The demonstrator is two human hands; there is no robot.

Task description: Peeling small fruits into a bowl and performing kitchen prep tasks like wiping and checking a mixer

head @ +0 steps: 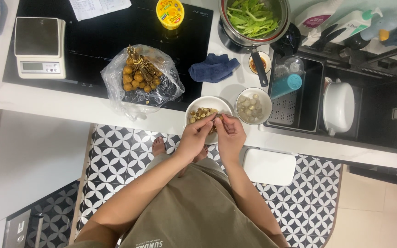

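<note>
Working at the front edge of the white counter, your two hands meet over one white bowl of peels. Left hand: fingers pinched narrow on a small fruit piece at the bowl's near rim. Right hand: fingers curled in, pinching the same piece from the other side. The piece is too small and hidden to tell which way it points or how its long axis runs.

Counted items:
- Bowls, two, side by side and nearly touching: the peel bowl, and a second white bowl of pale peeled fruit just to its right.
- Clear plastic bag, one, holding a bunch of brown longan on its stem, left of the bowls; the stem end points away from you.
- Blue cloth, one, behind the bowls.
- Pan of green vegetables, one, handle pointing toward you.
- Small sauce dish, one, beside that handle.
- Kitchen scale, one, far left on the black cooktop.
- Yellow tub, one, at the cooktop's back.

Open room: bare counter strip runs left of the bag along the front edge. The sink borders the bowls on the right, close by.
</note>
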